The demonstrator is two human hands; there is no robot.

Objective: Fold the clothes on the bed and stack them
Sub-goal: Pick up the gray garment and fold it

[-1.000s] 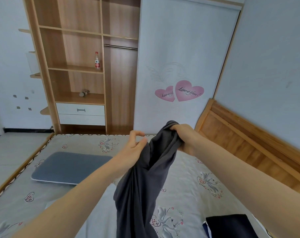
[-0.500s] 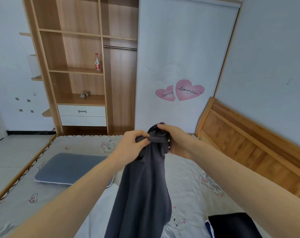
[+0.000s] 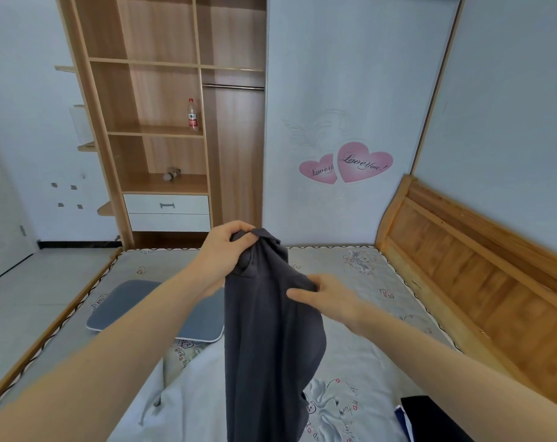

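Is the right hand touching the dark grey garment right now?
Touching. The head view shows the right hand against the side of the dark grey garment, thumb lying across the cloth, while the left hand grips its top.

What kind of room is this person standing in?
Most likely a bedroom: a bed with a wooden headboard, an open wardrobe with a hanging rail, and a dark garment held up for folding.

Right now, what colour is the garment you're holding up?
Plain dark grey garment, clearest in the head view.
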